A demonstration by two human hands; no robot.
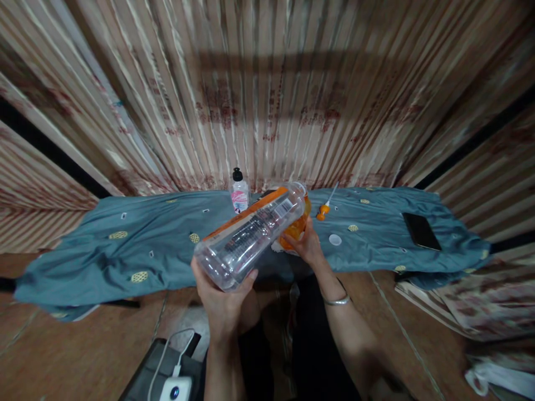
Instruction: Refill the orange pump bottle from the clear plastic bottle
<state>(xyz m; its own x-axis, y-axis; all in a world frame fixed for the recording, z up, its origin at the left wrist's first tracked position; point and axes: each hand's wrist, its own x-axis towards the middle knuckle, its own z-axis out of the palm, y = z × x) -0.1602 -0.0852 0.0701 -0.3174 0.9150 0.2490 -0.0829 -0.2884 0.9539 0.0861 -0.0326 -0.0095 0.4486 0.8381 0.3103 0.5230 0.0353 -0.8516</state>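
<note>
My left hand (pixel 221 295) grips the base of a large clear plastic bottle (pixel 251 239) with an orange label. It is held at a slant, its neck up and to the right. My right hand (pixel 307 243) is wrapped round a smaller orange bottle (pixel 295 229), partly hidden behind the clear one. The clear bottle's neck overlaps the top of the orange bottle; whether they touch I cannot tell. Right of them, an orange pump top (pixel 323 211) with a thin tube lies on the cloth, near a round white cap (pixel 335 239).
A small clear bottle (pixel 239 197) with a black cap stands at the table's back. The blue patterned cloth (pixel 167 245) drapes over the narrow table. On the right lies a dark phone (pixel 421 231). A striped curtain (pixel 271 100) hangs close behind. A white device (pixel 176 389) with a cable sits low left.
</note>
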